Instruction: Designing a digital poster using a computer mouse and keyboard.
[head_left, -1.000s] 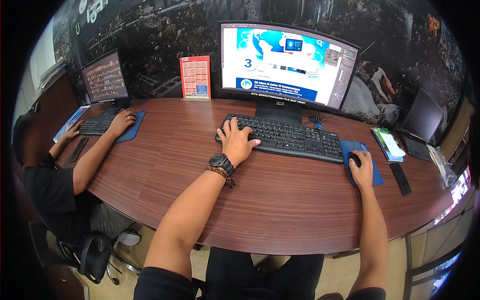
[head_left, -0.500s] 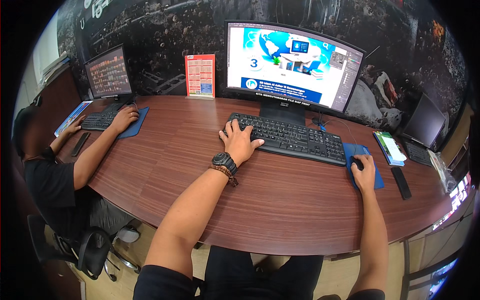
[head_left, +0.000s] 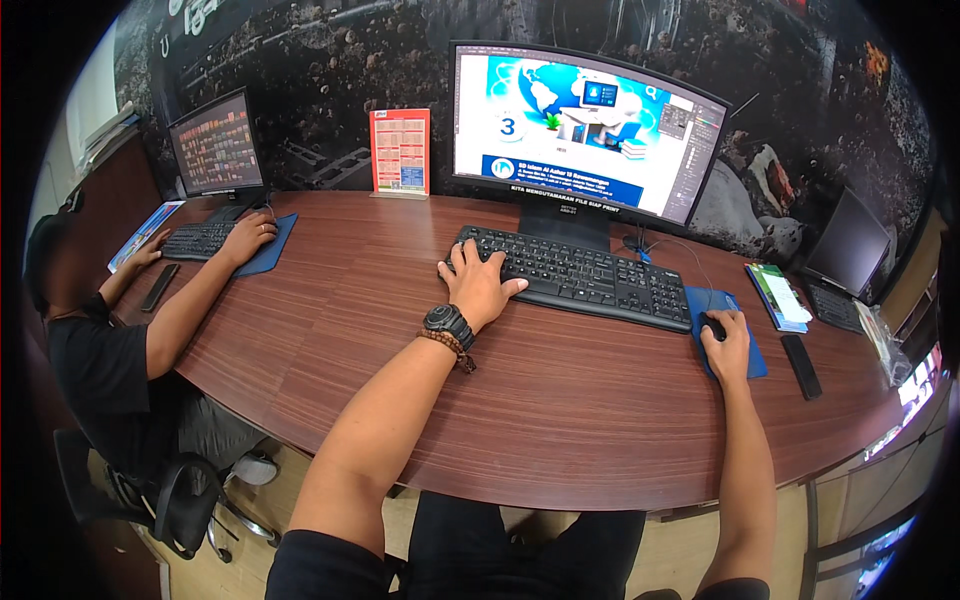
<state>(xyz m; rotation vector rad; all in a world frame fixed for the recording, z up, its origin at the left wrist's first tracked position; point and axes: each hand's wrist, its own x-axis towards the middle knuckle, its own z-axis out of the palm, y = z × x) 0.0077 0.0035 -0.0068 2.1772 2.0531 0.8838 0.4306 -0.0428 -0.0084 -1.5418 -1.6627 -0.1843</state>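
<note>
My left hand lies with its fingers spread over the left end of a black keyboard, the thumb along its front edge. A black watch and a beaded bracelet are on that wrist. To the right, my right hand is wrapped round a black computer mouse on a blue mouse pad; the palm hides part of the mouse. Behind the keyboard stands a wide monitor, lit with a blue and white graphic of a globe and a desk in an editing window.
A person sits at the left with hands at another keyboard and mouse pad. A red and white calendar stands at the back. Right of my mouse pad lie a black phone, booklets and a dark-screened laptop.
</note>
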